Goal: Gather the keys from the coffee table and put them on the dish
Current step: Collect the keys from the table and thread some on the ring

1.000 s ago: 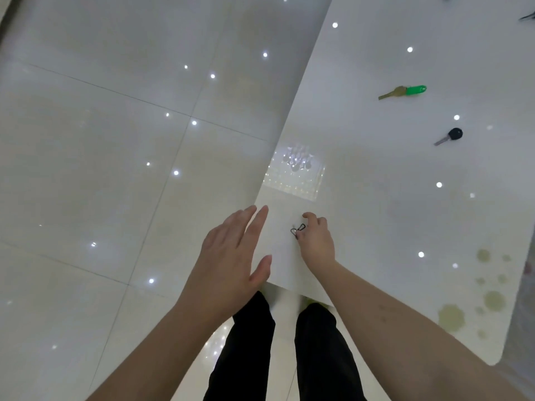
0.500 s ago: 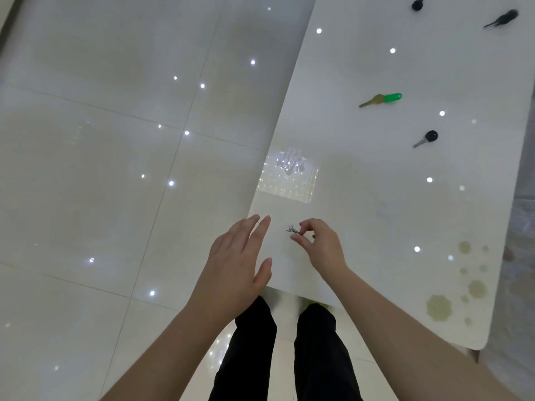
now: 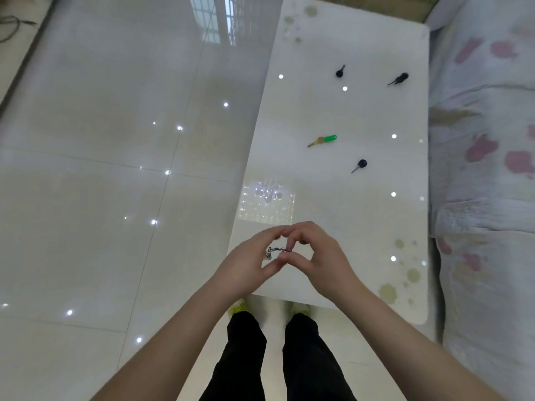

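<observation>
Right over the near end of the coffee table [image 3: 333, 198], both hands meet with a small metal key ring [image 3: 278, 250] between them. My right hand [image 3: 321, 256] has it pinched, fingertips pressed together on the ring part, and a short silvery chain bit dangles off toward my left hand [image 3: 246, 264]. That one is curled around the dangling end, thumb and forefinger nearly touching the right hand's, but honestly can't tell if it's actually gripping anything or just cupping it.

Everything else is farther out from the pinch. Closest is the black-headed key [image 3: 359, 165], up and a bit right of the hands, lying flat on the white top. Just past that, slightly left, is the green-headed key [image 3: 322, 140] with its brassy blade pointing left. Way beyond those, near the far end, two more dark ones: a round-headed key [image 3: 340, 72] and a longer black key [image 3: 399, 79] off to its right, well apart from each other.

Below the grip are my black trousers [image 3: 278, 357] and the glossy tile floor [image 3: 101, 198]. To the right of the table there's a floral cover [image 3: 486, 169]. No dish visible from this angle.
</observation>
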Tool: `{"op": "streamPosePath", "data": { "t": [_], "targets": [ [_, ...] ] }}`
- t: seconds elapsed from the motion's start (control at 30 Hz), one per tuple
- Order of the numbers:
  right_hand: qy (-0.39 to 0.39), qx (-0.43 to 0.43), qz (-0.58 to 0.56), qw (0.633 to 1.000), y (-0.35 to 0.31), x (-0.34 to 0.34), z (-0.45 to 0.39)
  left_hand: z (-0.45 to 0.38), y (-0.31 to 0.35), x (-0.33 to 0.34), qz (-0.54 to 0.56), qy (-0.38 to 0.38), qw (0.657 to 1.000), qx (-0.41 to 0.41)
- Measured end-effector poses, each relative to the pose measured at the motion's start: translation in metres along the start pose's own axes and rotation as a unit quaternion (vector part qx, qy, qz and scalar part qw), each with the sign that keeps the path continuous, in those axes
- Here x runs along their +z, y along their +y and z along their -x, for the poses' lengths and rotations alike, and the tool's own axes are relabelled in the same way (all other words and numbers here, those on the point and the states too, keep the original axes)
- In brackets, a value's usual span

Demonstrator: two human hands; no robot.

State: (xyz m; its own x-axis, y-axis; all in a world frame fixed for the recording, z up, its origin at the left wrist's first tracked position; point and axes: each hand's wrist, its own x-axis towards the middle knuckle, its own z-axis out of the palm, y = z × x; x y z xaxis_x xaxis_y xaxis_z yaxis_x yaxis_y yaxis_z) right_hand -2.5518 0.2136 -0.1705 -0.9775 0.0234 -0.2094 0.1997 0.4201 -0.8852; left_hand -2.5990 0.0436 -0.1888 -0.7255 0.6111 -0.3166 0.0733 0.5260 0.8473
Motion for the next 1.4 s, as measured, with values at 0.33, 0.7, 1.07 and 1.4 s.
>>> {"op": "streamPosePath", "data": {
  "t": [0.33, 0.7, 1.07, 1.4],
  "targets": [
    [0.054, -0.011, 0.014, 0.998, -0.062, -0.028, 0.033, 0.031, 0.06, -0.03, 0.261, -0.024, 0.963, -0.054],
    [0.172, 0.057, 0.012, 0.983, -0.072, -0.05, 0.078, 0.034, 0.093, -0.032, 0.476, -0.03, 0.869, -0.133],
    [0.219, 0.11, -0.026, 0.969, -0.045, -0.083, 0.084, 0.017, 0.132, -0.038, 0.306, -0.038, 0.944, -0.119],
    [0.207, 0.133, -0.025, 0.969, -0.055, -0.064, 0.029, 0.009, 0.116, -0.09, 0.269, -0.028, 0.96, -0.068]
  ]
}}
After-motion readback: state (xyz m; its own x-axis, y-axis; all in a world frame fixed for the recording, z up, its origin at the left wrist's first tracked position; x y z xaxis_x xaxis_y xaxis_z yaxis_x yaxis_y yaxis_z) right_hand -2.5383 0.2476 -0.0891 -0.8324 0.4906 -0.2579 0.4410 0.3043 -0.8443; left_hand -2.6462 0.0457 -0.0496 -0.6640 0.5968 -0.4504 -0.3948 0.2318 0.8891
